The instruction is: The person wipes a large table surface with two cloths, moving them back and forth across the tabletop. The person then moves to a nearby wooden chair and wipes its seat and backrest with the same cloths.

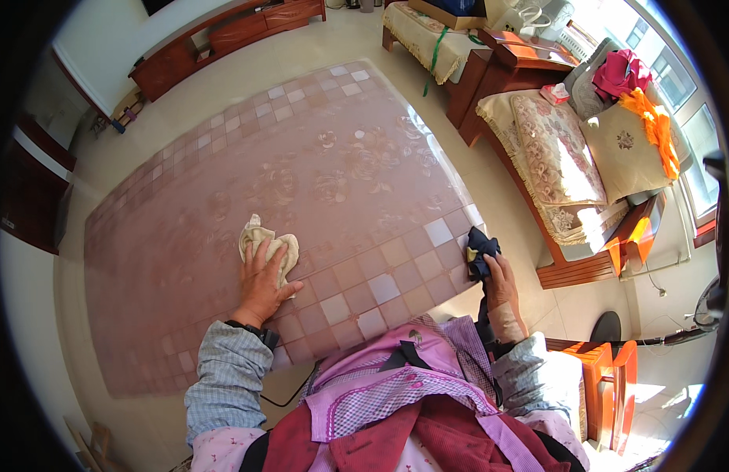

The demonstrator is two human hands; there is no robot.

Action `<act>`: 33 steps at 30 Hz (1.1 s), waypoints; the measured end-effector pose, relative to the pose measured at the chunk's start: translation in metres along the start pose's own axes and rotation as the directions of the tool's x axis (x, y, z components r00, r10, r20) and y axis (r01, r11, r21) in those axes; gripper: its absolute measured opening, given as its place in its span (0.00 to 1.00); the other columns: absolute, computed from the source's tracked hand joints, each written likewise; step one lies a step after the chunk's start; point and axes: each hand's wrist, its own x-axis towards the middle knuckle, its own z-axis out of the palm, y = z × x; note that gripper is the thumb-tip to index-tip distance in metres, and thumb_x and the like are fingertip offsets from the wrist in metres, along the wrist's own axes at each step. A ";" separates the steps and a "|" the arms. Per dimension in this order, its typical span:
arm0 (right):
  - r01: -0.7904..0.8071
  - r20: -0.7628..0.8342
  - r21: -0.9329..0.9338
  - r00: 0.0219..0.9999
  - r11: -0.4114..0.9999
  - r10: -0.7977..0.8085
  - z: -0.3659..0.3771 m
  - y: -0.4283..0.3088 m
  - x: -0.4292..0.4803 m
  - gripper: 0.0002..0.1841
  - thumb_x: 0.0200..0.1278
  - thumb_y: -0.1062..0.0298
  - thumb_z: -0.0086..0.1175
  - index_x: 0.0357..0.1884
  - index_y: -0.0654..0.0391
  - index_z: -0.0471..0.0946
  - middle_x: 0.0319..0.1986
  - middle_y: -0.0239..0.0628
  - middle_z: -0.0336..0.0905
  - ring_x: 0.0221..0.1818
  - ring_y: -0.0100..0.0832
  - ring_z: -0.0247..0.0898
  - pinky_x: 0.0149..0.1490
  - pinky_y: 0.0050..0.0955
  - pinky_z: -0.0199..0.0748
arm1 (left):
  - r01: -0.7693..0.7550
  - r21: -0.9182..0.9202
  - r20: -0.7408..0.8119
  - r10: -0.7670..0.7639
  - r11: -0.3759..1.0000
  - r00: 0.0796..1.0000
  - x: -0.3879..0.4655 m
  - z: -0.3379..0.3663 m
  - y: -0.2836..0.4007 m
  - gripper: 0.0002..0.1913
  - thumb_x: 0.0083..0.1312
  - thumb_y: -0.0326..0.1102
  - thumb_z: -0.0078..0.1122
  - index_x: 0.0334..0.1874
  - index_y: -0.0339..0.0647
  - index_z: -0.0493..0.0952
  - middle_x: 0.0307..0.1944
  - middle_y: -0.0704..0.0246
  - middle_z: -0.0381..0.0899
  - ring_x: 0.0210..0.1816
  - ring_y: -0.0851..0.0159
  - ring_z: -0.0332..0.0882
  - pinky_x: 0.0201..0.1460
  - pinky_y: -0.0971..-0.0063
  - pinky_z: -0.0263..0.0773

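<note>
A large table under a glossy, rose-patterned plastic cover (347,224) with a checkered border lies before me. Near its close edge, left of my body, my left hand (263,286) presses flat on a crumpled cream cloth (288,248), fingers spread over it. My right hand (502,283) is at the table's right corner, its fingers on a bunched dark navy cloth (481,251) that has a small yellow patch. Part of the palm and thumb of this hand is hidden.
Right of the table stands a wooden sofa (559,230) with cushions, a tissue box (554,93) and orange and magenta fabric. A wooden chair (624,377) is at the lower right. A low wooden cabinet (235,38) lines the far wall. A dark cable (282,404) hangs by my front.
</note>
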 end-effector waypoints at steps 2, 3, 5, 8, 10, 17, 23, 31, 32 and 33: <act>0.014 -0.003 0.039 1.000 0.999 -0.014 -0.005 0.004 -0.008 0.32 0.58 0.87 0.56 0.66 0.51 0.74 0.64 0.48 0.71 0.67 0.55 0.66 0.70 0.42 0.68 | 0.005 0.017 0.025 -0.006 1.000 1.000 0.000 -0.003 0.000 0.46 0.58 0.70 0.65 0.75 0.53 0.68 0.78 0.58 0.56 0.79 0.37 0.45 0.79 0.44 0.48; 0.018 0.001 0.005 1.000 1.000 -0.018 -0.005 0.004 -0.006 0.32 0.58 0.87 0.56 0.66 0.50 0.74 0.65 0.48 0.71 0.68 0.56 0.66 0.70 0.42 0.68 | -0.002 0.024 0.019 0.002 1.000 1.000 0.001 -0.003 0.001 0.45 0.58 0.69 0.66 0.75 0.53 0.68 0.78 0.58 0.56 0.79 0.37 0.45 0.79 0.44 0.48; -0.004 0.007 -0.074 1.000 0.997 0.004 0.001 -0.002 0.009 0.32 0.58 0.86 0.57 0.66 0.50 0.74 0.66 0.48 0.71 0.69 0.57 0.64 0.71 0.43 0.67 | -0.014 0.017 -0.003 0.014 1.000 1.000 0.001 -0.002 0.001 0.45 0.58 0.68 0.66 0.75 0.53 0.68 0.78 0.59 0.56 0.79 0.37 0.45 0.79 0.44 0.48; 0.029 0.042 -0.291 0.999 0.956 -0.018 0.030 -0.033 0.043 0.27 0.63 0.76 0.57 0.66 0.48 0.75 0.68 0.49 0.70 0.72 0.59 0.61 0.73 0.48 0.64 | -0.023 0.000 -0.030 0.023 1.000 0.999 0.000 0.002 0.000 0.43 0.59 0.65 0.68 0.75 0.53 0.68 0.78 0.58 0.56 0.79 0.36 0.45 0.79 0.45 0.48; 0.122 0.090 -0.111 0.990 0.986 -0.113 0.061 -0.069 0.062 0.26 0.64 0.74 0.58 0.66 0.48 0.75 0.69 0.50 0.68 0.74 0.60 0.57 0.75 0.49 0.62 | -0.010 0.018 -0.040 0.011 1.000 0.999 0.001 0.006 -0.003 0.42 0.60 0.62 0.68 0.75 0.53 0.69 0.77 0.58 0.57 0.79 0.36 0.46 0.79 0.46 0.48; 0.306 0.030 -0.136 0.952 0.942 -0.305 0.057 -0.087 0.081 0.21 0.65 0.66 0.61 0.60 0.48 0.79 0.69 0.45 0.68 0.74 0.55 0.58 0.75 0.48 0.61 | -0.132 -0.029 -0.111 0.128 0.991 0.986 -0.003 0.001 -0.009 0.31 0.61 0.40 0.71 0.68 0.53 0.74 0.70 0.60 0.65 0.74 0.38 0.55 0.76 0.46 0.55; 0.025 0.029 -0.228 0.999 0.973 -0.019 0.033 -0.017 0.066 0.20 0.69 0.61 0.57 0.62 0.51 0.77 0.68 0.41 0.70 0.73 0.49 0.60 0.75 0.48 0.59 | 0.049 0.257 0.088 -0.074 0.965 0.993 -0.014 -0.037 0.034 0.30 0.60 0.43 0.71 0.66 0.49 0.75 0.68 0.60 0.68 0.75 0.38 0.54 0.76 0.41 0.52; 0.080 0.009 -0.255 0.997 0.964 -0.081 0.037 -0.012 0.062 0.22 0.73 0.58 0.50 0.67 0.50 0.73 0.69 0.41 0.68 0.74 0.48 0.58 0.75 0.47 0.57 | -0.064 0.051 0.092 0.059 0.997 0.994 0.066 0.029 0.199 0.41 0.67 0.65 0.61 0.79 0.57 0.62 0.81 0.50 0.50 0.78 0.30 0.45 0.76 0.38 0.51; 0.063 0.030 -0.254 0.998 0.965 -0.058 0.036 -0.012 0.063 0.23 0.74 0.57 0.49 0.67 0.51 0.73 0.69 0.41 0.67 0.74 0.48 0.58 0.75 0.46 0.57 | -0.017 0.076 0.139 0.007 0.997 0.990 0.077 0.039 0.206 0.41 0.67 0.65 0.60 0.80 0.60 0.60 0.82 0.50 0.48 0.79 0.30 0.43 0.76 0.37 0.49; 0.076 0.020 -0.224 0.997 0.972 -0.073 0.034 -0.011 0.062 0.23 0.74 0.57 0.49 0.67 0.51 0.73 0.70 0.41 0.67 0.74 0.48 0.57 0.75 0.46 0.57 | -0.009 0.092 0.133 -0.003 0.996 0.991 0.083 0.048 0.211 0.42 0.67 0.66 0.59 0.81 0.63 0.58 0.83 0.51 0.45 0.79 0.30 0.42 0.76 0.35 0.48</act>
